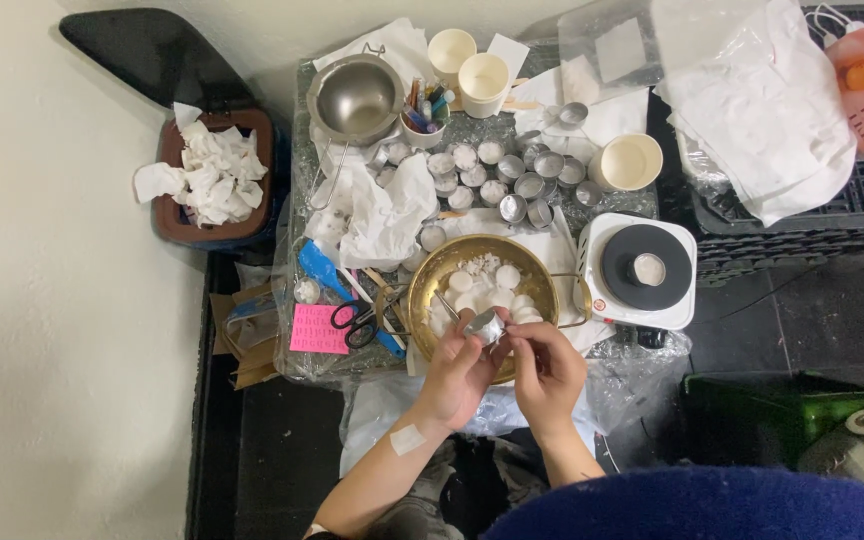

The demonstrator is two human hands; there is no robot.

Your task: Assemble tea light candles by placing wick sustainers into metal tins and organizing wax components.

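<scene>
— Hands first: our left hand (pixel 460 368) and right hand (pixel 549 368) meet over the near rim of the brass bowl (pixel 544 272), both pinched on one small metal cup (pixel 485 325).

— Why hold it there, do we think?

— Likely so that whatever drops out of the cup lands in the bowl, where white wax discs (pixel 492 285) already lie. Our left fingers wrap the cup from below; our right fingertips press on its edge. Neither hand is open.

— And the things around it?

— More small metal cups (pixel 512 172) stand in rows beyond the bowl, some filled white, some empty, close enough for us to reach. The hot plate (pixel 639 268) sits just right of the bowl with a little round metal piece on it. Scissors (pixel 357 322) lie to the left.

— Any labels or packets?

— A pink rectangular card (pixel 318 329) with small print lies flat beside the scissors. White paper sheets (pixel 762 110) are heaped at the far right. Crumpled white tissue fills the brown bin (pixel 214 176) at the left. Cream paper cups (pixel 482 82) stand at the back, beside a steel bowl (pixel 356 98).
</scene>
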